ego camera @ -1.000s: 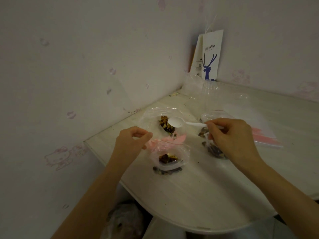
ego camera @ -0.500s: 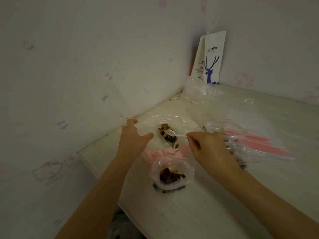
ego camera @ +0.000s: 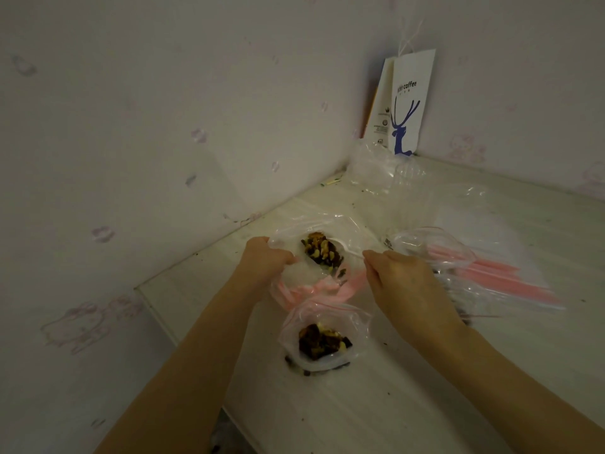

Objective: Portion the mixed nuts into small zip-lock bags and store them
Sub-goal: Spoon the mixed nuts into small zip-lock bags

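At the corner of the pale table [ego camera: 409, 404], against the patterned wall [ego camera: 163, 126], the person had both hands on one clear zip bag [ego camera: 353, 229] with a pink seal strip. Left hand [ego camera: 265, 260] pinched the bag's left edge, holding the mouth open. Right hand [ego camera: 406, 283] gripped the handle of a white plastic spoon [ego camera: 347, 252]; the bowl end sat inside the bag, against the pile of mixed nuts [ego camera: 322, 252]. Couldn't tell whether the spoon carried any load.

Just in front of that bag, a smaller zip-lock bag [ego camera: 357, 322] stood open on the table with a portion of nuts [ego camera: 322, 344] in it. A few loose bits lay at its base, touching the front edge.

To the right, partly behind the right hand, a stack of flat zip bags [ego camera: 504, 276] with pink strips, one open on top. Further back, crumpled clear plastic [ego camera: 373, 172] near the corner, and a white paper coffee bag [ego camera: 411, 103] with a blue deer print leaning upright on the wall. Crumbs were scattered over the tabletop.
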